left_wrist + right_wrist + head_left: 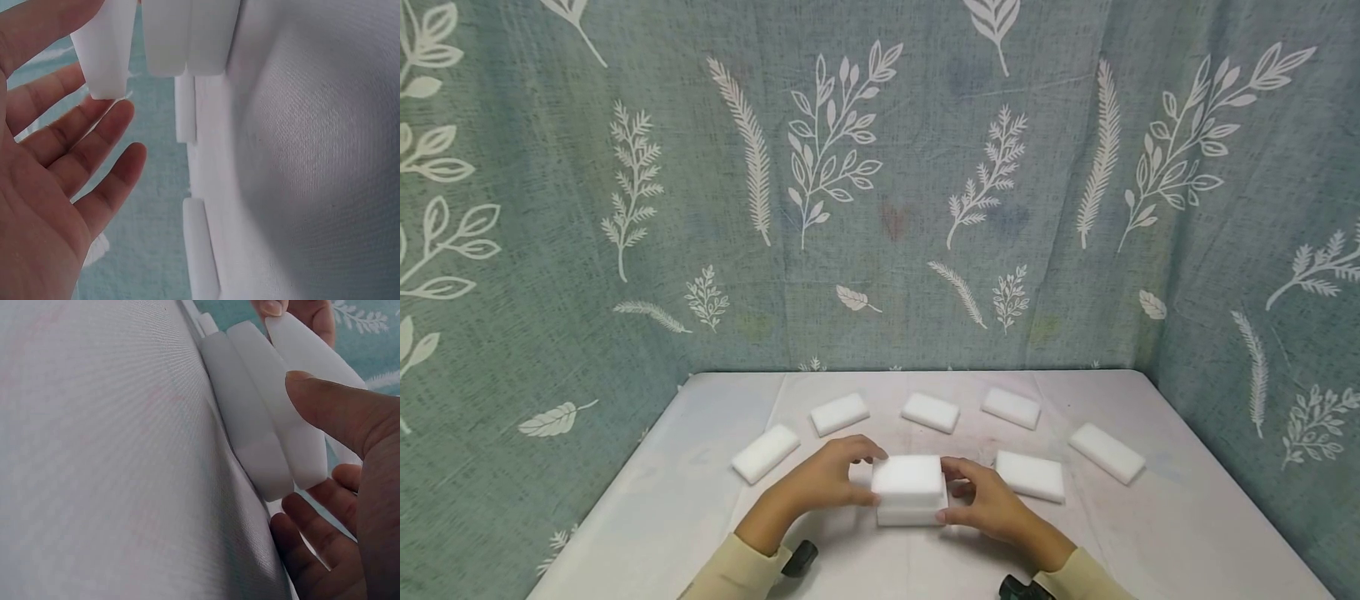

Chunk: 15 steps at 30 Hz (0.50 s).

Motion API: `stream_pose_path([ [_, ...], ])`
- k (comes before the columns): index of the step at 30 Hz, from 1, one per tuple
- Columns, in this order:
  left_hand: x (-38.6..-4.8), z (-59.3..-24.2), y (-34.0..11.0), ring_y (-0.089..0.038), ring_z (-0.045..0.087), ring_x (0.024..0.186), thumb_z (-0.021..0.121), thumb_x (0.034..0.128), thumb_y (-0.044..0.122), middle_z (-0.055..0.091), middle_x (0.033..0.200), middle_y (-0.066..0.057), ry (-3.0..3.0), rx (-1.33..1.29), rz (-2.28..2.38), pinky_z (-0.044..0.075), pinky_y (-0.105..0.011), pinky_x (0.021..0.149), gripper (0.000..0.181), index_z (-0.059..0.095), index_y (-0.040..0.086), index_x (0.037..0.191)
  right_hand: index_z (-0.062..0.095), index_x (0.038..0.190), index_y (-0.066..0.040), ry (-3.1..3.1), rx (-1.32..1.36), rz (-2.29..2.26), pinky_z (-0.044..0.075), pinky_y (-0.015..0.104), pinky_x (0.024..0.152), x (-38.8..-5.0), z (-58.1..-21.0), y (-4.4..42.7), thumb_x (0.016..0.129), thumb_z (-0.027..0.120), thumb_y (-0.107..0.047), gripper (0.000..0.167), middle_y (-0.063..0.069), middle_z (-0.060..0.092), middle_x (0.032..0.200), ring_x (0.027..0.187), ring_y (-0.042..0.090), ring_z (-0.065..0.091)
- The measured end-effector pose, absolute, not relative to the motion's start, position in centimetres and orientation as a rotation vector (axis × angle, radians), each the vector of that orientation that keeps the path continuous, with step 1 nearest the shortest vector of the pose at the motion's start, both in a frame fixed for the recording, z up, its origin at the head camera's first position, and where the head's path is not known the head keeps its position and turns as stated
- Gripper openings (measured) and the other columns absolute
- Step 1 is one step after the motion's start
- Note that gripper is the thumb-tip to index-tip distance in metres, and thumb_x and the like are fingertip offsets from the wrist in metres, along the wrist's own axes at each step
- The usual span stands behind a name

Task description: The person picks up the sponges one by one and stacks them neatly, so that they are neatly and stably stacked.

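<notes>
On my feed, the leftmost loose block (765, 454) lies on the tabletop (647, 517). The left hand (820, 479) pinches the raised block (907, 475) between thumb and fingers, a gap showing beneath it. Below sits the stacked pair (908, 517), its right end gripped by the right hand's (992, 507) curled fingers. I'd steady that pair lightly, keep the raised block level, and match edges before easing pressure.

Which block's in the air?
The top block, pinched by the left hand: a gap shows beneath it. The other blocks lie stacked in a pair or singly on the table.
</notes>
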<state>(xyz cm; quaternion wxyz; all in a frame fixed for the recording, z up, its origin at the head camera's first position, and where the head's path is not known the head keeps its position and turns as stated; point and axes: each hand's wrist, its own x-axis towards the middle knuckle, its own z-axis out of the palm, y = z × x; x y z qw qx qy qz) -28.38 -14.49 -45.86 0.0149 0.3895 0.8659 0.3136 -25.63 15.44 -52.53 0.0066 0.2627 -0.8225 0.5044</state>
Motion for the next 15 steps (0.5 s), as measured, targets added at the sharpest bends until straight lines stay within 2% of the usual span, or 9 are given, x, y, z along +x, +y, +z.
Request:
stream_pose_path([
  [7, -28.19, -45.77, -14.19, -0.018, 0.058, 0.104, 0.086, 0.073, 0.03, 0.061, 0.113, 0.011, 2.692, 1.213, 0.972, 0.05, -0.039, 0.089, 0.053, 0.064, 0.014, 0.118, 0.057, 0.129, -0.005, -2.557, 0.813, 1.605, 0.053, 0.038, 0.089, -25.8, -52.68, 15.41, 0.071, 0.088, -0.023, 0.068, 0.003, 0.064, 0.114, 0.104, 0.022, 0.062],
  [15, -28.09, -46.0, -13.89, -0.023, 0.059, 0.104, 0.086, 0.0728, 0.034, 0.06, 0.112, 0.013, 2.671, 1.243, 0.973, 0.05, -0.036, 0.088, 0.053, 0.065, 0.015, 0.118, 0.057, 0.128, -0.005, -2.536, 0.829, 1.623, 0.053, 0.037, 0.088, -25.74, -52.64, 15.29, 0.071, 0.088, -0.022, 0.068, 0.003, 0.065, 0.111, 0.099, 0.02, 0.064],
])
